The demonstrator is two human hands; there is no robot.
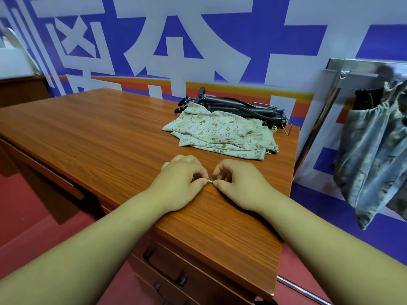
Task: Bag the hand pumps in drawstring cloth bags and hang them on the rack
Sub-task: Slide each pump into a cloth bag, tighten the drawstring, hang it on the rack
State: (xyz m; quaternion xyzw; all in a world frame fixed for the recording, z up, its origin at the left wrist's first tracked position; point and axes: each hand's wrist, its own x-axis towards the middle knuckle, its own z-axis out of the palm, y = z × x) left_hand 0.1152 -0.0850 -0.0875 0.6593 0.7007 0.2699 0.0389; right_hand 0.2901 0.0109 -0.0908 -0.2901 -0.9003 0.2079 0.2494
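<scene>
Several black hand pumps (244, 106) lie in a heap at the far right of the wooden desk (110, 133). A pile of flat cream printed drawstring bags (220, 133) sits in front of them, partly covering them. My left hand (182, 181) and my right hand (240, 183) rest on the desk near its front edge, fingers curled, fingertips meeting. Between them they pinch a small silver object (210, 182); what it is cannot be told. Neither hand touches the bags or pumps.
A chrome rack (352, 69) stands to the right of the desk, with filled blue-grey floral bags (372, 155) hanging from it. Desk drawers (167, 271) with black handles are below my arms. The floor is red and the wall behind is blue and white.
</scene>
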